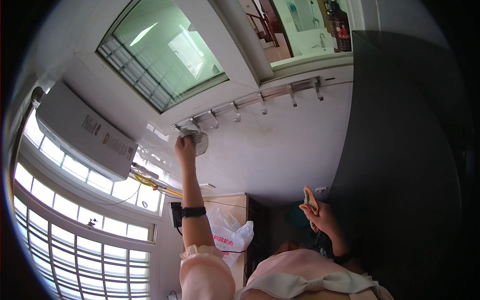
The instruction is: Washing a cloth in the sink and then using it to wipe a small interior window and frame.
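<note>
My left hand [185,149] is raised to the wall and grips a grey striped cloth [201,143]. The cloth is right below the left end of a metal hook rail [245,99]; whether it hangs on the hook [195,125] there cannot be told. Lower down on the right, my right hand [321,219] holds a folded cloth with orange edging [309,200], away from the wall. The rail's other hooks, such as the one at its right end [318,90], carry nothing.
A white water heater [88,131] with pipes hangs on the left, above barred windows [101,258]. A plastic bag [231,234] lies on a wooden surface [240,202] below my left arm. A dark panel [397,123] stands at right. A dark bottle [339,28] rests on the window sill.
</note>
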Tool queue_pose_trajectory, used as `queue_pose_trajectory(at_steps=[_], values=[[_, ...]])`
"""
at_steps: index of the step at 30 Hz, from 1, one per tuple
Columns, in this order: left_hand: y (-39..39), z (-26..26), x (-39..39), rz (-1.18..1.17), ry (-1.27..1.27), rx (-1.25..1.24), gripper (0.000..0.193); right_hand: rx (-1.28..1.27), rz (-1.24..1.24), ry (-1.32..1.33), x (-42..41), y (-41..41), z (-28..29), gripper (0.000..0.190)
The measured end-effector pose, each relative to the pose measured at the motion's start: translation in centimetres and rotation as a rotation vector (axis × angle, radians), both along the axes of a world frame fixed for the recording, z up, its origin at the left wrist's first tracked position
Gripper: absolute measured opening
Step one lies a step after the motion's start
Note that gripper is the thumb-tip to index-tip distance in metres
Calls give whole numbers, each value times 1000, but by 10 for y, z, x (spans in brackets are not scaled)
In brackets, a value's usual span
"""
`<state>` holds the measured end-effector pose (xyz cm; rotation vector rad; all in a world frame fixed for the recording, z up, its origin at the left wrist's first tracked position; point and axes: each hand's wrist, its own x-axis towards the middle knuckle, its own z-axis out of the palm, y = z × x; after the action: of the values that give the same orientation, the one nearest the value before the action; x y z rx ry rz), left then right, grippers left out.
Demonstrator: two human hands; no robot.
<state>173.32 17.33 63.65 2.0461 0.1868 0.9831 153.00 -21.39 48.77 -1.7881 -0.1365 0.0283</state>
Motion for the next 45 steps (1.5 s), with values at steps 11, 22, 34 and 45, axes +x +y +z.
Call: queue_pose_trajectory(at_steps=[11,22,34,45], values=[[9,20,42,-626,406,-873,25,25,12,44,-5,3,3,21],[10,36,49,-518,653,-665,26,109,60,183,-5,4,18,20],[28,28,43,-697,602,-843,32,15,27,59,-2,3,2,22],[33,9,43,-735,468,-865,32,50,11,-60,-2,5,0,21]])
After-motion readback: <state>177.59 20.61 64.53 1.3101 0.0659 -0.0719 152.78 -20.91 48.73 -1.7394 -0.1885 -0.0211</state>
